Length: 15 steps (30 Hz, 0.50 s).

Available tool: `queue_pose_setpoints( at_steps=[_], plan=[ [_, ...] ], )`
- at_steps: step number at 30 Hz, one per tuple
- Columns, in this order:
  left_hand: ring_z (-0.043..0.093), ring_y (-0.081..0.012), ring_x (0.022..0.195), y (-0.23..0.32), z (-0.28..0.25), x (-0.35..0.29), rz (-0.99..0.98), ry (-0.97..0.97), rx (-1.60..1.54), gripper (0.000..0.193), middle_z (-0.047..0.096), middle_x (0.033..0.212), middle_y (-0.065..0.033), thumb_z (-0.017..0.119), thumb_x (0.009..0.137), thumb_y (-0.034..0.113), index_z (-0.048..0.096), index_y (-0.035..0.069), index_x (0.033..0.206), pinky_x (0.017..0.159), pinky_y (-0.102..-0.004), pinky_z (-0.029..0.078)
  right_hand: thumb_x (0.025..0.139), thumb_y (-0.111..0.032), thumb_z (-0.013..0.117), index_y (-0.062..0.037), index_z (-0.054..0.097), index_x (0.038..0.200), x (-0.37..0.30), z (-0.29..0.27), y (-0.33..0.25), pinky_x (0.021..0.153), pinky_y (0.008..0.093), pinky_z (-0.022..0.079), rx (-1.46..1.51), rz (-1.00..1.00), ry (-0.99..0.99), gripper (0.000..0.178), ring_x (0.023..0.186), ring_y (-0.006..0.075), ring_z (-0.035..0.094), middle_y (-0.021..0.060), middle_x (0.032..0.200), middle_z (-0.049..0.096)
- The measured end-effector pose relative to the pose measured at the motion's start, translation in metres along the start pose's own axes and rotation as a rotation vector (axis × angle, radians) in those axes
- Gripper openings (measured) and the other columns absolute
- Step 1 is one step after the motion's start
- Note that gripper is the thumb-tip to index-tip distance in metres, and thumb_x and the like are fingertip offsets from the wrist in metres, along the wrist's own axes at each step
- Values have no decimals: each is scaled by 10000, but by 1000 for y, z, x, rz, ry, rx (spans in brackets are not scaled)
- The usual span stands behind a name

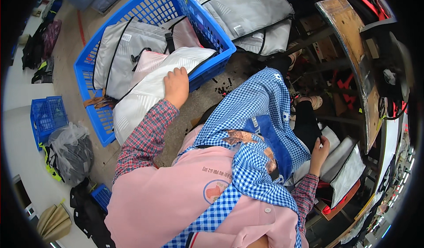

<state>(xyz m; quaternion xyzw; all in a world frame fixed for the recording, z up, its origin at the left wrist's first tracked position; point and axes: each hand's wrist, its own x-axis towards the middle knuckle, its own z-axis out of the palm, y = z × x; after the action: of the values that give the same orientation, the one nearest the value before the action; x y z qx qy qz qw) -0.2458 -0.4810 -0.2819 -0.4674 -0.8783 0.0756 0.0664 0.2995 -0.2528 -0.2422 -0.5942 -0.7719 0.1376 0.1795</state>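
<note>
Far left, from my remote seat: fisheye rim goes black; a cloudy clear plastic bag point(73, 148) blurs whatever dark stuff it holds, beside a small blue plastic crate point(47, 115). Next, a large blue plastic basket with slotted walls point(210, 25), its far end cut off by the top edge; grey-silver fabric pieces with black edging point(143, 56) lie inside, partly overlapped. Over them and across the near rim, a whitish, striped-sheen fabric piece with dark edging point(148, 87), hiding that stretch of rim. I read its long axis as slanting from lower left, outside the basket, to upper right, where a narrowed end points at the right wall. Left hand point(176, 87) on its right part: back of hand up, fingers bent and together, forearm slanting up from lower left; the hand covers its own underside, so I cannot tell whether it pinches cloth or only presses. Centre, a blue-and-white gingham apron point(247, 98) blocks my view of the lap. Right hand point(319, 154) low, fingers curled upward beside a black trouser leg point(305, 120); grip unclear to me. Just right of it, pale silver fabric pieces point(344, 170), partly hidden.
</note>
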Motion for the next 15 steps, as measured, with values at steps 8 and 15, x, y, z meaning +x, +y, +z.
queue_pose_setpoints(
  at_steps=[8, 15],
  plan=[
    [709, -284, 718, -65, 58, 94, 148, -46, 14, 166, 706, 826, -166, 599, 835, 185, 710, 62, 813, 619, -424, 562, 925, -121, 594, 12, 588, 1083, -18, 4, -11, 929, 407, 447, -77, -22, 82, 206, 1053, 354, 573, 179, 1095, 606],
    [662, -371, 940, -213, -104, 103, -4, 8, -94, 359, 700, 978, -174, 549, 943, 398, 699, 94, 1059, 795, -487, 511, 940, -136, 588, 20, 602, 1094, 5, 1, -4, 915, 392, 464, 1, -1, 2, 220, 1027, 333, 599, 180, 1081, 628]
  ],
)
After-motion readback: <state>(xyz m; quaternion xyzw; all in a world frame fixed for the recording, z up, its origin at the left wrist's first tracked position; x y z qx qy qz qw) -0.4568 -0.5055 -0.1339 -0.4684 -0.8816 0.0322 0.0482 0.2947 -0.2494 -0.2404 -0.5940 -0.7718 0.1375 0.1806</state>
